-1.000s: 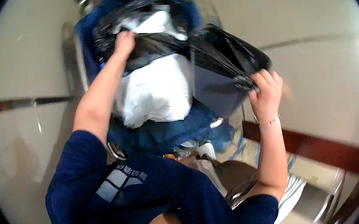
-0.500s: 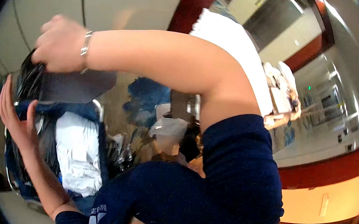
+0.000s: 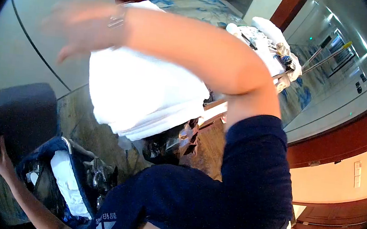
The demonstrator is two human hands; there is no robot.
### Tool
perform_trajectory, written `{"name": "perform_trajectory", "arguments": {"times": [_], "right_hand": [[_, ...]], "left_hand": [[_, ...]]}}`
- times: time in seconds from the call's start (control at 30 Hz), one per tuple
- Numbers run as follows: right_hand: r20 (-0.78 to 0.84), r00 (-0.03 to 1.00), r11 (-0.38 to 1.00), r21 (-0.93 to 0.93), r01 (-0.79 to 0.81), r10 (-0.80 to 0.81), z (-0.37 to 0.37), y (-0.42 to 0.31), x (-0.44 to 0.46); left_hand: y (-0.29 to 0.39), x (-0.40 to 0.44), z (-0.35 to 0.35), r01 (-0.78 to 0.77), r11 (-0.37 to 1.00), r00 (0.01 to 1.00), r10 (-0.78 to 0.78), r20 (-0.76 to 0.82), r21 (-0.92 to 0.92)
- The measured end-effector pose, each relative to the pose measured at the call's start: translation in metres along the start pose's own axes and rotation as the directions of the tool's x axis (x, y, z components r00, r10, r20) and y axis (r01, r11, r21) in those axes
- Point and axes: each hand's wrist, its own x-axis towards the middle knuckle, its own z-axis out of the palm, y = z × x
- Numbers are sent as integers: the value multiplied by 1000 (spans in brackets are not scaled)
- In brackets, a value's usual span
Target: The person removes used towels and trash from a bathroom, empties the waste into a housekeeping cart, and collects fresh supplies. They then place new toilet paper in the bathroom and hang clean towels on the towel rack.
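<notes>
Bin (image 3: pixel 25 117), boxy and smooth dark grey, slants beside the navy fabric bag (image 3: pixel 79 166) with its metal frame (image 3: pixel 69 145) — left hand (image 3: pixel 0 161) clasping its rim. Right hand (image 3: pixel 84 31), blurred, fingers spread, holds nothing near soft folded white linen (image 3: pixel 138 93) — carpet (image 3: pixel 74 118) separates bin from linen's rounded edge

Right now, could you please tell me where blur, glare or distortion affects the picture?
In the head view, blur smears the bare right hand; also in the head view, the stacked white cloth looks largely washed out, and wide-angle distortion curves the glossy dark-red trim.
</notes>
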Motion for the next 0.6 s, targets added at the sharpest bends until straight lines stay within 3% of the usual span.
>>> {"name": "perform_trajectory", "arguments": {"times": [0.03,0.07,0.1,0.13,0.17,0.2,0.23,0.3,0.33,0.37,0.43,0.47,0.5,0.53,0.6], "right_hand": [[-1,998,991,-115,-60,61,-19,38,-26],[-118,985,963,-226,-147,123,-29,81,-64],[-108,940,929,-154,-337,323,-48,111,-100],[-144,831,793,-249,-556,538,-68,121,-139],[-107,706,663,-269,-698,700,-82,147,-171],[-180,628,558,-321,-765,757,-90,178,-213],[-214,658,508,-482,-714,722,-90,213,-262],[-171,474,370,-424,-827,864,-94,237,-328],[-157,395,299,-425,-855,905,-95,244,-351],[-143,311,225,-427,-876,940,-95,253,-373],[-138,293,218,-397,-892,946,-85,276,-410],[-134,278,210,-376,-902,951,-80,289,-428],[-127,285,221,-367,-903,950,-73,305,-442],[-108,289,226,-391,-892,951,-66,322,-454],[-50,269,225,-414,-882,962,-45,364,-483]], "left_hand": [[-10,-3,1,-4,1000,1000,4,6,3],[-29,-4,2,-74,997,997,74,9,29],[-12,-5,5,55,998,998,-55,-5,43],[7,-5,7,184,981,983,-183,-18,55],[3,1,9,172,983,985,-172,-8,57],[-13,4,14,135,984,991,-135,-10,120],[-30,9,18,97,979,995,-97,-9,182],[-57,27,16,-49,950,996,24,85,308],[-37,31,19,-96,873,995,69,74,478],[-25,38,21,-105,872,994,75,82,479],[-1,58,17,-58,770,998,48,33,635],[-18,77,11,-165,788,984,174,42,594],[9,84,5,123,839,991,-127,-29,530],[44,86,1,127,832,991,-127,-37,541],[129,85,-5,-94,820,941,258,-218,564]]}}
